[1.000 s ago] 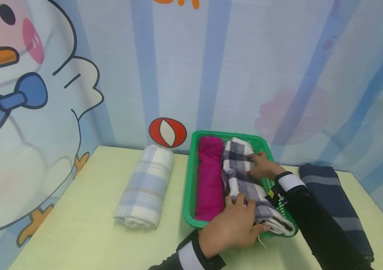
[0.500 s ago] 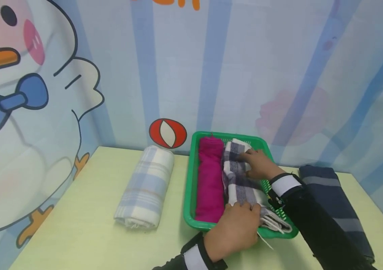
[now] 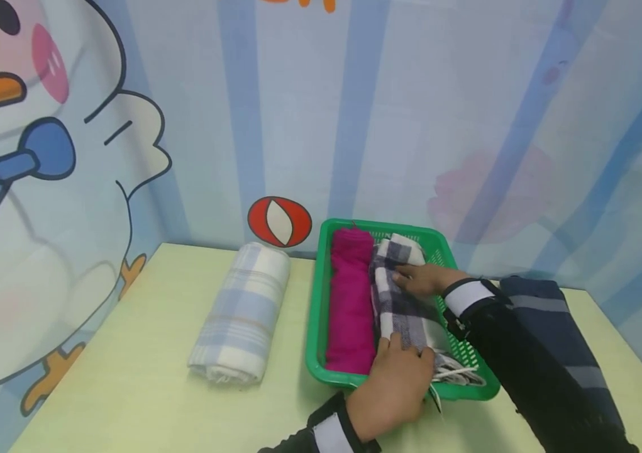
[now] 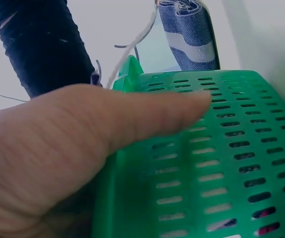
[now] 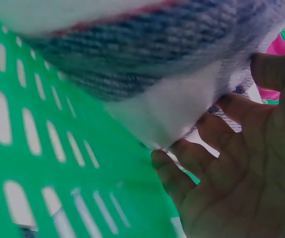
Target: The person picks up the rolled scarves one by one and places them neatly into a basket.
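In the head view, a folded plaid scarf (image 3: 405,314), dark purple and white with a pale fringe at its near end, lies in the green basket (image 3: 314,327). Beside it on the left is a rolled magenta scarf (image 3: 350,302). My left hand (image 3: 393,384) reaches over the basket's near rim and its fingers press on the plaid scarf's near end; in the left wrist view its thumb (image 4: 157,114) is straight, outside the basket wall. My right hand (image 3: 427,279) rests on the plaid scarf's right side, fingers spread against the cloth, as the right wrist view also shows.
A rolled pale blue and white checked cloth (image 3: 241,314) lies on the table (image 3: 128,352) left of the basket. Right of it lies a folded navy cloth with grey stripes (image 3: 558,340), partly behind my right sleeve. A printed curtain (image 3: 298,113) hangs behind the table.
The plaid scarf's near end, earlier lying over the basket's front right rim, now sits further inside. My right hand has slid slightly left and nearer along the scarf.
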The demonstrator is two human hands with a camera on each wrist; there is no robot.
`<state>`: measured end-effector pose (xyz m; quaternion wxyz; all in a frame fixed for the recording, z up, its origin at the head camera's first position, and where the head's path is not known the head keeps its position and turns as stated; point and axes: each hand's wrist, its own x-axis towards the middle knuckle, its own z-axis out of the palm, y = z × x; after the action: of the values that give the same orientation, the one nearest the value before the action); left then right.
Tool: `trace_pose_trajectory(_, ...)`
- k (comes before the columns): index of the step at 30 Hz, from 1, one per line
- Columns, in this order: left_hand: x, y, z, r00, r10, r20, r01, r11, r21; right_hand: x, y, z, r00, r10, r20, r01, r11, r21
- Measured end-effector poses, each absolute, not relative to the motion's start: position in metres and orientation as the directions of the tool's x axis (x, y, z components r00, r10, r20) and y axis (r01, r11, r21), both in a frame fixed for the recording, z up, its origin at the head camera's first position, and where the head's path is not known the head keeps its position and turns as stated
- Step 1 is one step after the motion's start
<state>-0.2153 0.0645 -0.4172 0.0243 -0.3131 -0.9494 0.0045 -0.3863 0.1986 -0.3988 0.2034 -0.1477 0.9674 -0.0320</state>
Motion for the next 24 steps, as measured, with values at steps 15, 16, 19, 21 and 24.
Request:
trace_pose_trajectory(15, -0.207, 0.068, -0.422, -0.825, 0.550, 0.126, 0.547, 0.835, -0.062, -0.391, 0.189, -0.388, -0.860, -0.254, -0.442, -0.214, 0.967, -0.139)
trace_pose_trajectory(16, -0.208, 0.067, -0.421, -0.825, 0.554, 0.110, 0.551, 0.833, -0.057, -0.392, 0.190, -0.388, -0.857, -0.268, -0.441, -0.224, 0.963, -0.149)
trace_pose_trajectory(19, -0.211, 0.064, -0.418, -0.821, 0.569, 0.050, 0.569, 0.822, -0.011, -0.392, 0.192, -0.386, -0.847, -0.305, -0.434, -0.251, 0.951, -0.178)
trace_pose_trajectory(21, -0.212, 0.062, -0.415, -0.817, 0.577, 0.006, 0.577, 0.816, 0.027, -0.390, 0.193, -0.384, -0.843, -0.318, -0.435, -0.253, 0.946, -0.201)
trace_pose_trajectory(24, -0.214, 0.058, -0.412, -0.806, 0.590, -0.044, 0.588, 0.807, 0.061, -0.387, 0.193, -0.379, -0.851, -0.338, -0.401, -0.269, 0.938, -0.220)
